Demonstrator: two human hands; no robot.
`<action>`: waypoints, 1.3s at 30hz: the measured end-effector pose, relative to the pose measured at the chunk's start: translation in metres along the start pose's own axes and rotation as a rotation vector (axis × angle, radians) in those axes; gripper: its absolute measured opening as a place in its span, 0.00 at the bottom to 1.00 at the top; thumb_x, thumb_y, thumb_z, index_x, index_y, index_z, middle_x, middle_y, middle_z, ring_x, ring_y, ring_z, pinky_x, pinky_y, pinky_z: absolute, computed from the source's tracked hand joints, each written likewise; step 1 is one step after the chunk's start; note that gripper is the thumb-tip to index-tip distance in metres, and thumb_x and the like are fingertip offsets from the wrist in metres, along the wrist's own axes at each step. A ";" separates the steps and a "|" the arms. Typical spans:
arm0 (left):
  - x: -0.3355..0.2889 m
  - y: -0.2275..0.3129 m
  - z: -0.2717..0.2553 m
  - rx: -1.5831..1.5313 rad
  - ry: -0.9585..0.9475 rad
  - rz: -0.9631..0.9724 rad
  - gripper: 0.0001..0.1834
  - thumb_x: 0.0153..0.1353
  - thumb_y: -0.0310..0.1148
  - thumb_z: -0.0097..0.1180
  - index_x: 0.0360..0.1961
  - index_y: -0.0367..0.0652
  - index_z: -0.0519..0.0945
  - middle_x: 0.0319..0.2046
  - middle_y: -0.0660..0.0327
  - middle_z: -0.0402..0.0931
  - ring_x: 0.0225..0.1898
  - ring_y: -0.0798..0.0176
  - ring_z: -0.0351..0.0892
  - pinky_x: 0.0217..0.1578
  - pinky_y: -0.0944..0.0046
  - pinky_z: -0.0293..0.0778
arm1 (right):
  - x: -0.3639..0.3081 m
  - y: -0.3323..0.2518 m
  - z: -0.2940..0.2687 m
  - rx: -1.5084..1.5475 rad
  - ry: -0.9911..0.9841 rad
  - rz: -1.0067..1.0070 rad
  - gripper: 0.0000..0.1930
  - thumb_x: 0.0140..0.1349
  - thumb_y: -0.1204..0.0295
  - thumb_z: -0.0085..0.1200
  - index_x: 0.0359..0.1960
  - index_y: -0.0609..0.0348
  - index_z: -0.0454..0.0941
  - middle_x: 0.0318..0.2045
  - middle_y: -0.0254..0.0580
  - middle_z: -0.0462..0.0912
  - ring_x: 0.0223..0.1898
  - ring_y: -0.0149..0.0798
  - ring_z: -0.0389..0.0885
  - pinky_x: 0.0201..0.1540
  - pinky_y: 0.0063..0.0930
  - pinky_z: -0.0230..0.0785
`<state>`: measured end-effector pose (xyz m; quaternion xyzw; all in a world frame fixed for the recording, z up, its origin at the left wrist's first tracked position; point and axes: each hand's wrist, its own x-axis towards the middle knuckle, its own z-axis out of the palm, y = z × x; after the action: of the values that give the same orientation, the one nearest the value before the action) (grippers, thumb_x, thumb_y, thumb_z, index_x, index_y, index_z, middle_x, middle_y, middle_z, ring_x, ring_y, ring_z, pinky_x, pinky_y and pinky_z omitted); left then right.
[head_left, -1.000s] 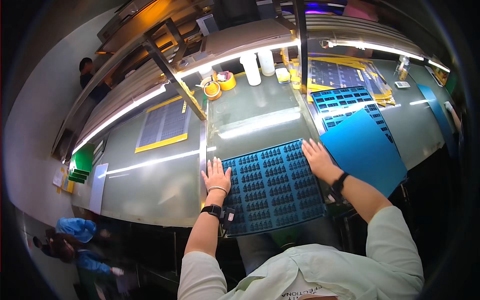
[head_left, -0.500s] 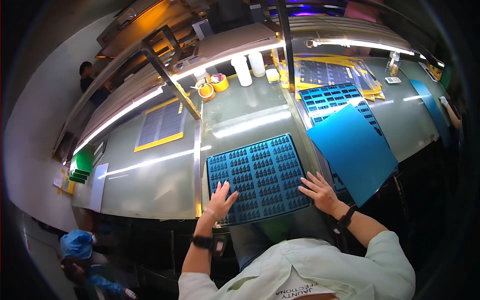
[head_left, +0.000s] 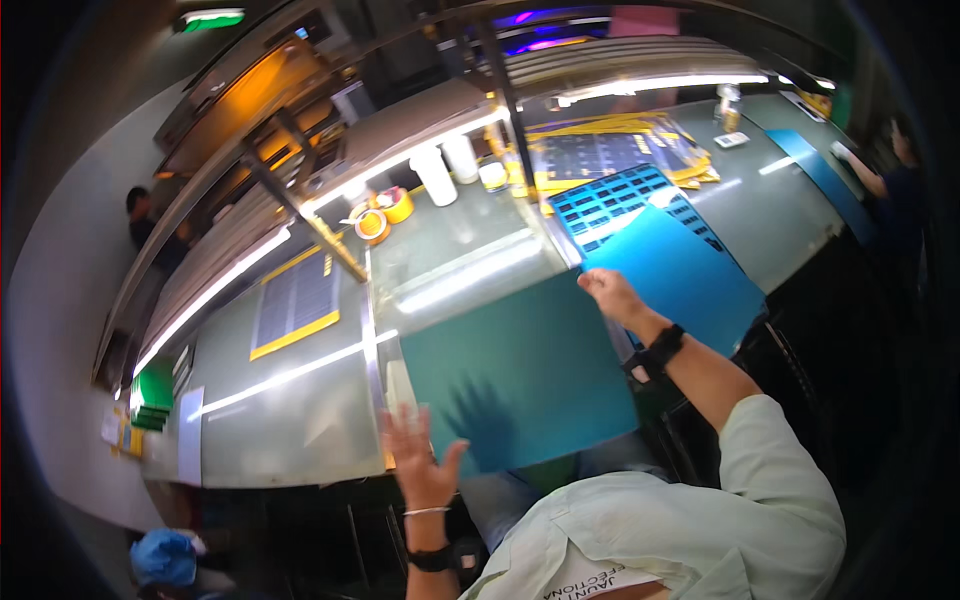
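A plain teal rectangular panel (head_left: 530,370) lies at a slant in front of me, its near edge over my lap. My right hand (head_left: 612,296) is closed on its far right corner, thumb and fingers pinching the edge. My left hand (head_left: 425,465) is raised by the near left corner with fingers spread and slightly blurred, holding nothing. A dark hand-shaped shadow or reflection falls on the panel beside it. Right of the panel, a bright blue sheet (head_left: 670,275) partly covers a blue panel with rows of dark rectangles (head_left: 610,200).
Glass worktop (head_left: 275,410) runs left and right. Yellow-edged films (head_left: 610,145) are piled at the back right; another yellow-edged film (head_left: 297,300) lies left. White bottles (head_left: 433,178) and tape rolls (head_left: 372,226) stand behind. A metal shelf post (head_left: 505,100) rises there. Co-workers are at the sides.
The panel before me showed rows of dark patterns; now a plain teal face shows. My right hand has moved up to its far corner and gripped it; my left hand has come off it.
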<state>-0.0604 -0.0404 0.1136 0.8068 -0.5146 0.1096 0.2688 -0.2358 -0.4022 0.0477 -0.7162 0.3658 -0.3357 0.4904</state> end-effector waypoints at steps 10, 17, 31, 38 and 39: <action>-0.008 -0.019 0.098 0.214 -0.448 -0.151 0.43 0.52 0.63 0.48 0.65 0.52 0.56 0.67 0.54 0.44 0.68 0.44 0.38 0.59 0.34 0.40 | -0.156 0.065 -0.182 -0.599 0.883 0.133 0.16 0.51 0.64 0.61 0.26 0.61 0.67 0.21 0.42 0.71 0.24 0.41 0.71 0.27 0.34 0.64; 0.037 -0.047 0.104 0.247 -0.570 -0.174 0.45 0.51 0.65 0.47 0.66 0.56 0.52 0.68 0.57 0.40 0.68 0.47 0.36 0.60 0.36 0.42 | -0.199 0.075 -0.145 0.559 0.351 0.670 0.14 0.60 0.59 0.52 0.26 0.57 0.73 0.24 0.37 0.78 0.24 0.34 0.78 0.29 0.28 0.71; 0.100 0.127 0.096 -2.271 -0.873 -0.357 0.48 0.54 0.70 0.36 0.64 0.40 0.55 0.63 0.52 0.56 0.64 0.51 0.54 0.62 0.49 0.50 | -0.175 -0.080 -0.163 -0.426 0.291 -0.354 0.20 0.51 0.88 0.41 0.46 0.64 0.75 0.44 0.49 0.78 0.46 0.42 0.77 0.49 0.28 0.68; 0.051 0.152 0.167 -2.479 -0.775 -0.944 0.33 0.59 0.58 0.46 0.54 0.42 0.68 0.50 0.52 0.72 0.50 0.48 0.72 0.52 0.47 0.67 | -0.203 -0.020 -0.099 -0.815 -0.238 -0.431 0.27 0.44 0.67 0.62 0.49 0.56 0.72 0.55 0.52 0.68 0.58 0.57 0.63 0.60 0.48 0.54; 0.045 0.154 0.174 -2.488 -0.760 -0.937 0.33 0.59 0.58 0.46 0.54 0.42 0.68 0.50 0.52 0.72 0.50 0.48 0.72 0.52 0.47 0.67 | -0.207 -0.024 -0.086 -0.733 -0.243 -0.491 0.29 0.39 0.64 0.66 0.46 0.57 0.72 0.56 0.50 0.68 0.59 0.56 0.61 0.61 0.48 0.53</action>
<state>-0.1948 -0.2202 0.0388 0.1144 0.0026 -0.7416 0.6610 -0.4083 -0.2590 0.0704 -0.9421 0.2195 -0.2042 0.1499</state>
